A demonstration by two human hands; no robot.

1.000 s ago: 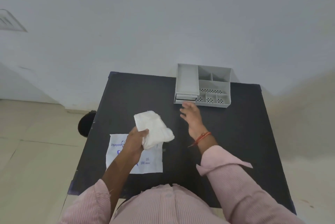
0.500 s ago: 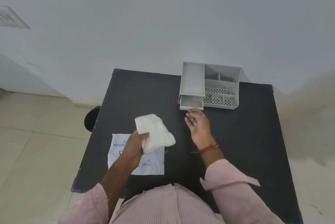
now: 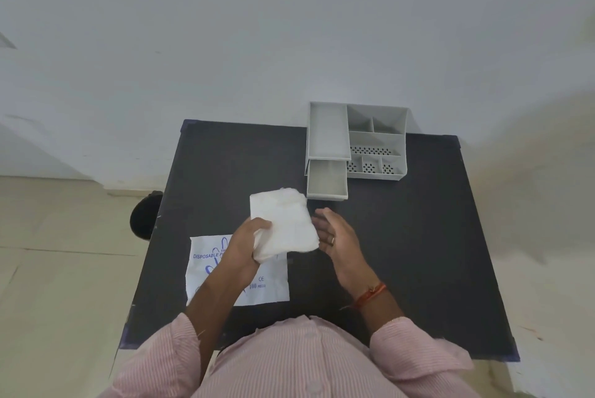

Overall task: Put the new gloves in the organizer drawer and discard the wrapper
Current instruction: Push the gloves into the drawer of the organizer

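Note:
My left hand (image 3: 246,241) grips a folded white stack of gloves (image 3: 283,225) above the black table (image 3: 418,236). My right hand (image 3: 335,235) is open, palm toward the stack, right beside its right edge; contact cannot be told. The grey organizer (image 3: 376,140) stands at the table's far edge. Its drawer (image 3: 327,183) is pulled out toward me and looks empty, just beyond the gloves. The white wrapper (image 3: 270,288) with blue print lies flat on the table under my left forearm.
A dark round object (image 3: 145,220) sits on the floor at the table's left edge. A pale wall rises behind the organizer. Beige floor tiles surround the table on both sides.
The drawer has slid out of the organizer. My right hand drew back from it to beside the gloves. My left hand lifted the gloves slightly toward the drawer.

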